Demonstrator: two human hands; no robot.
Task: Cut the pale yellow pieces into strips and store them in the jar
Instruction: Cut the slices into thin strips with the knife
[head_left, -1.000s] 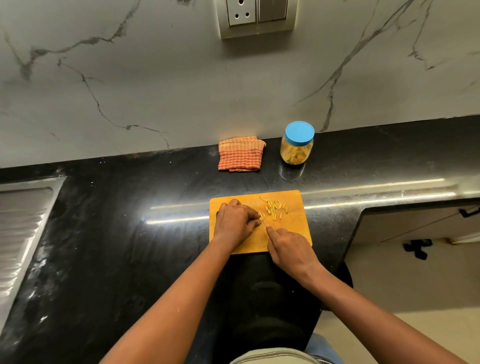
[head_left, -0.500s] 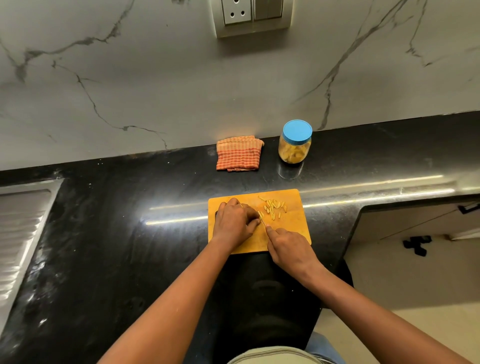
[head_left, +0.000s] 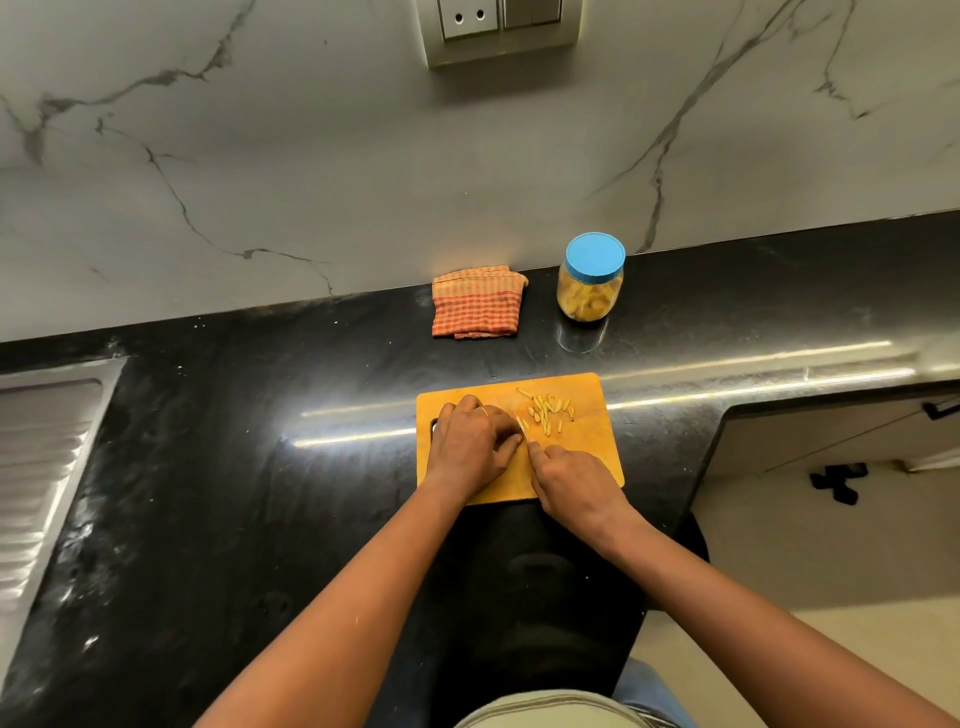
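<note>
Both hands are down on the orange cutting board (head_left: 589, 460), which sits on the black surface (head_left: 260, 467) close to its near edge. The left hand (head_left: 470, 447) is bunched, knuckles up, its fingers (head_left: 506, 423) curled down and pinning a pale yellow piece (head_left: 522, 425). Only a thin sliver of the piece shows past the fingertips. That sliver seems to run near-to-far, leaning a little to the left at the far end.

The right hand (head_left: 574, 486) comes in from the near right, its fingers folded round something under the palm and the forefinger stretched forward to meet the sliver. I take it for a knife, though the handle is hidden and the blade is too fine to make out. So the piece lies just to the far left of the right hand, touching the left fingertips, and each cut would fall along that near-to-far line.

The cut strips (head_left: 550, 411) lie scattered just far-right of the fingertips, still on the board. The jar (head_left: 590, 283) stands well apart at the far edge of the surface. Its blue lid (head_left: 595, 255) is on and pale pieces are already inside. The right hand is the nearer one to it. A folded checked cloth (head_left: 477, 309) rests to the left of the jar.
</note>
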